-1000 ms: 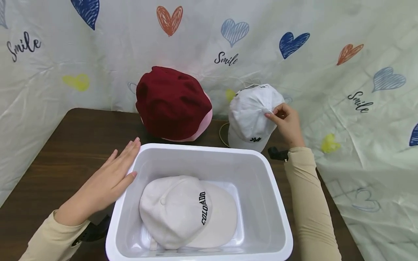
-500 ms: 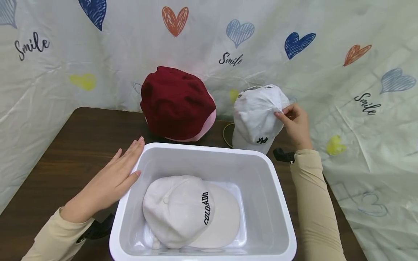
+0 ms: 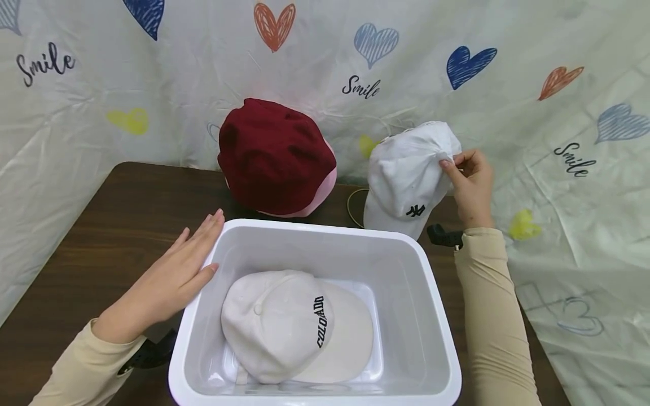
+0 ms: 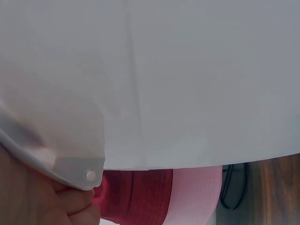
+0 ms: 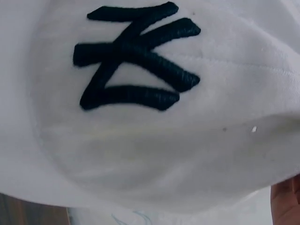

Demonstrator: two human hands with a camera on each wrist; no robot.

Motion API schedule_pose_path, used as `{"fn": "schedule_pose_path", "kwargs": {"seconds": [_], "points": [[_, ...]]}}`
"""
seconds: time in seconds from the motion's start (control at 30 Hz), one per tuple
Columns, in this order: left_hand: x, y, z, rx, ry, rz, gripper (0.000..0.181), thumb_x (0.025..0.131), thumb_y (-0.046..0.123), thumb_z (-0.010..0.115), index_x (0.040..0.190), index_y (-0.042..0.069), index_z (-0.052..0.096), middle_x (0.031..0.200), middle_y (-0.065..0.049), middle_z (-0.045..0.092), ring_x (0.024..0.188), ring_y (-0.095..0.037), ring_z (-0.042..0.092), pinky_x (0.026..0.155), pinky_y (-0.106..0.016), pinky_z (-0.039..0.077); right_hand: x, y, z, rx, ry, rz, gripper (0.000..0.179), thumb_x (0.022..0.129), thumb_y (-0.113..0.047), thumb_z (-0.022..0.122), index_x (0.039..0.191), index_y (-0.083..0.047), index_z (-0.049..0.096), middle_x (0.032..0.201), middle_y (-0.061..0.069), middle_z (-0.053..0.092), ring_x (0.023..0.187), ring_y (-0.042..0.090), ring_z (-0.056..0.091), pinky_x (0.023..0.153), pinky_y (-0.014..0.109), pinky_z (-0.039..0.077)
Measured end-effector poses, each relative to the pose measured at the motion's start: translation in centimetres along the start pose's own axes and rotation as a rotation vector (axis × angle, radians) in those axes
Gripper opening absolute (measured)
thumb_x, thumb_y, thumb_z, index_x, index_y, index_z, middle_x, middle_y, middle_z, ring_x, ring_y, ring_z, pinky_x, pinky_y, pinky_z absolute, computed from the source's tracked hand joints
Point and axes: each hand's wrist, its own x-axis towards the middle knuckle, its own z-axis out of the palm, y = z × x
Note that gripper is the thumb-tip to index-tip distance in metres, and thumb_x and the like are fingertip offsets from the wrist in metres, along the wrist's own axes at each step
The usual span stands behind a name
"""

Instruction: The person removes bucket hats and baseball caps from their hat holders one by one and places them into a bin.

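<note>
My right hand (image 3: 473, 186) pinches the crown of a white baseball cap (image 3: 406, 177) that has a black embroidered logo. The cap hangs brim-down behind the bin's far right corner, and its logo fills much of the right wrist view. My left hand (image 3: 172, 273) lies with straight fingers along the left rim of a white plastic bin (image 3: 442, 338). Inside the bin rests a cream cap (image 3: 274, 327) lettered COLORADO, its brim toward the right. Beyond the bin sits a dark red hat (image 3: 276, 155) with a pink brim; the left wrist view shows it below the bin's wall (image 4: 187, 93).
The bin stands on a dark wooden table (image 3: 101, 242). A thin yellowish loop (image 3: 350, 206) lies between the red hat and the white cap. Close behind the table hangs a pale curtain (image 3: 304, 67) printed with hearts and "Smile".
My right hand has raised the white cap slightly and moved it a little right. The left hand stays on the bin's rim, and the view has shifted slightly.
</note>
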Motion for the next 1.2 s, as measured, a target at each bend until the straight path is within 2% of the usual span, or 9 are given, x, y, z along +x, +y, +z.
{"fn": "schedule_pose_path", "kwargs": {"seconds": [0.2, 0.3, 0.43, 0.6, 0.8, 1.2], "points": [[-0.3, -0.2, -0.1, 0.005, -0.004, 0.006, 0.070, 0.096, 0.018, 0.050, 0.152, 0.007, 0.008, 0.156, -0.013, 0.015, 0.143, -0.026, 0.012, 0.114, -0.045, 0.004, -0.1, -0.3, 0.5, 0.019, -0.023, -0.004, 0.020, 0.079, 0.010, 0.069, 0.078, -0.005, 0.055, 0.073, 0.001, 0.056, 0.069, 0.009, 0.052, 0.064, 0.018, 0.042], [-0.4, -0.2, -0.1, 0.002, -0.002, 0.011, 0.070, 0.096, 0.018, 0.050, 0.152, 0.007, 0.009, 0.156, -0.013, 0.015, 0.143, -0.026, 0.013, 0.114, -0.045, 0.004, 0.0, -0.3, 0.6, -0.021, -0.046, -0.001, 0.019, 0.080, 0.010, 0.067, 0.090, -0.005, 0.061, 0.074, 0.000, 0.058, 0.069, 0.008, 0.052, 0.065, 0.017, 0.041], [-0.4, -0.1, -0.1, -0.004, 0.000, 0.018, 0.070, 0.096, 0.018, 0.050, 0.152, 0.008, 0.009, 0.156, -0.011, 0.014, 0.143, -0.026, 0.013, 0.114, -0.046, 0.006, 0.1, -0.2, 0.5, -0.086, -0.052, -0.004, 0.027, 0.082, 0.008, 0.066, 0.106, -0.004, 0.067, 0.077, -0.002, 0.061, 0.069, 0.008, 0.054, 0.065, 0.017, 0.042], [-0.3, -0.2, -0.1, -0.002, -0.003, 0.020, 0.071, 0.096, 0.018, 0.050, 0.152, 0.008, 0.008, 0.156, -0.012, 0.014, 0.143, -0.025, 0.012, 0.113, -0.049, 0.008, 0.2, -0.6, 0.6, -0.087, -0.016, 0.023, 0.014, 0.083, 0.003, 0.068, 0.093, -0.006, 0.072, 0.082, -0.003, 0.064, 0.073, 0.008, 0.055, 0.069, 0.016, 0.045], [-0.2, -0.4, -0.2, -0.003, 0.001, 0.022, 0.071, 0.096, 0.018, 0.050, 0.152, 0.007, 0.008, 0.156, -0.012, 0.015, 0.143, -0.026, 0.013, 0.113, -0.049, 0.007, 0.4, -1.3, 0.9, -0.042, 0.020, 0.027, 0.014, 0.084, 0.004, 0.067, 0.084, -0.010, 0.071, 0.080, -0.001, 0.060, 0.071, 0.008, 0.052, 0.066, 0.016, 0.043], [0.0, -0.3, -0.3, 0.004, -0.013, 0.017, 0.070, 0.096, 0.018, 0.049, 0.152, 0.006, 0.008, 0.156, -0.014, 0.015, 0.143, -0.027, 0.013, 0.113, -0.049, 0.006, 0.8, -2.4, 0.9, -0.035, 0.048, -0.001, 0.011, 0.083, 0.002, 0.069, 0.083, -0.008, 0.072, 0.081, 0.000, 0.061, 0.071, 0.009, 0.053, 0.066, 0.018, 0.044]]}}
